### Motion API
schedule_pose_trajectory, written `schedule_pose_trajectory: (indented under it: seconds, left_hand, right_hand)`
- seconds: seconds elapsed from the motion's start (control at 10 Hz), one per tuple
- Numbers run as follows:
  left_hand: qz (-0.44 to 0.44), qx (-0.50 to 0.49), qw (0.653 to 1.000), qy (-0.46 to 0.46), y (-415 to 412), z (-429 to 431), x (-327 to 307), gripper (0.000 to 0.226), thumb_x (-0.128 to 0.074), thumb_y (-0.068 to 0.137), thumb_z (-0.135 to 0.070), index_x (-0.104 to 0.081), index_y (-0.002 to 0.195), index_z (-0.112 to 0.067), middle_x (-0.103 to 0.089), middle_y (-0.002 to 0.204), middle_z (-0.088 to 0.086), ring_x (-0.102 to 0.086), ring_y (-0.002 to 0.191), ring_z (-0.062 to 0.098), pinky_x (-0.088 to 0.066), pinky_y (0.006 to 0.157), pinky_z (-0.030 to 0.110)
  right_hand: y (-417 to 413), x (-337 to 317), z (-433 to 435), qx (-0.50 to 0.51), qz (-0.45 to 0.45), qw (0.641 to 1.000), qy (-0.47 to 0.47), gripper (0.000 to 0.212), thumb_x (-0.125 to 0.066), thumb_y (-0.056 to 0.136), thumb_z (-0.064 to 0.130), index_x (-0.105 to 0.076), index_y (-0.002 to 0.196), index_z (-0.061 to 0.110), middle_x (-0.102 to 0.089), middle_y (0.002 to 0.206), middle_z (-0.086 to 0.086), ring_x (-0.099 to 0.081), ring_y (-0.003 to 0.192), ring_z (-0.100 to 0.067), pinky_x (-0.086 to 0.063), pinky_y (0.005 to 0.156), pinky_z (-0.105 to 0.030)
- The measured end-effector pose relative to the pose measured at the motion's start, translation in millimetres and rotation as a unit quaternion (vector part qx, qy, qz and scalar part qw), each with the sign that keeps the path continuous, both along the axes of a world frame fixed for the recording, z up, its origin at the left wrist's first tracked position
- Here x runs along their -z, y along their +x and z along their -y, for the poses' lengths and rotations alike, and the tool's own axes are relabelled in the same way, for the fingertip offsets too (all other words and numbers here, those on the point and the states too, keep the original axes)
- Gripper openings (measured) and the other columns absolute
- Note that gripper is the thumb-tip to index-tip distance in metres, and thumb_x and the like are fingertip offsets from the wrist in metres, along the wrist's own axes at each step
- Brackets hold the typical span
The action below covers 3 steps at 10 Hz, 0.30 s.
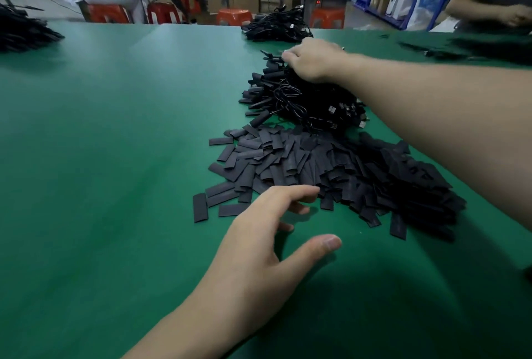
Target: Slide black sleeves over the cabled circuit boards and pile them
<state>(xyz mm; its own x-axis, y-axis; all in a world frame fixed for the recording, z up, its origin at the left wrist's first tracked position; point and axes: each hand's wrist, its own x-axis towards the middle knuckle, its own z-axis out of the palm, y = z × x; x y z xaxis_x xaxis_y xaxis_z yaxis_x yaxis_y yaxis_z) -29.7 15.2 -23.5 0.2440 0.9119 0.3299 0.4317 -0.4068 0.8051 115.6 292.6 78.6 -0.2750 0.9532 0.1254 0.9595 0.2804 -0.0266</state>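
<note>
In the head view, the work looks to be somewhere in its middle. A large heap of flat black sleeve pieces (331, 168) lies loose on the green surface (115, 157) at the lower centre and right of the frame, so I judge that many boards are left to cover. Just behind it, touching its far edge, is a tangled pile of black cabled boards (302, 99). Many pieces on its left side seem to wear a sleeve already, and USB plugs show on its right side. The right hand (313, 60) rests on top of this pile at the upper centre, with its fingers curled down into the cables. I cannot tell if it pinches one piece or only touches them. The left hand (276, 229) is at the lower centre, empty, with fingers spread apart. Its fingertips are at the near edge of the sleeve heap, just beside the loose pieces, probably ready to take one.
</note>
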Motion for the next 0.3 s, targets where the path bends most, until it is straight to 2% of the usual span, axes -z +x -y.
schedule_pose_trajectory:
  seconds: [0.1,0.2,0.3]
  left_hand:
    - [0.003,0.004,1.0,-0.004,0.6,0.6,-0.7,0.053,-0.058,0.082,-0.063,-0.055,0.131,-0.044,-0.058,0.122,-0.029,-0.055,0.12,-0.006,-0.05,0.092,0.018]
    - [0.008,0.009,1.0,-0.008,2.0,-0.1,-2.0,0.051,-0.058,0.083,-0.061,-0.056,0.13,-0.042,-0.059,0.122,-0.028,-0.056,0.12,-0.005,-0.05,0.092,0.019]
    - [0.018,0.014,1.0,-0.017,0.9,1.4,-4.1,0.049,-0.058,0.083,-0.059,-0.057,0.129,-0.041,-0.06,0.121,-0.029,-0.057,0.118,-0.004,-0.051,0.091,0.02]
  right_hand:
    - [4.9,2.5,6.9,-0.005,0.046,0.999,0.011,0.06,-0.018,0.107,0.058,-0.029,0.16,0.032,-0.03,0.163,-0.013,-0.034,0.147,-0.037,-0.025,0.119,-0.052]
    - [13.0,-11.1,31.8,-0.02,-0.026,0.997,0.068,0.06,-0.026,0.107,0.057,-0.028,0.16,0.03,-0.031,0.162,-0.01,-0.034,0.147,-0.031,-0.022,0.122,-0.052]
    - [26.8,-23.1,92.6,-0.12,-0.224,0.952,0.172,0.048,-0.039,0.105,0.051,-0.053,0.143,0.026,-0.052,0.139,0.0,-0.051,0.125,-0.011,-0.036,0.114,-0.028]
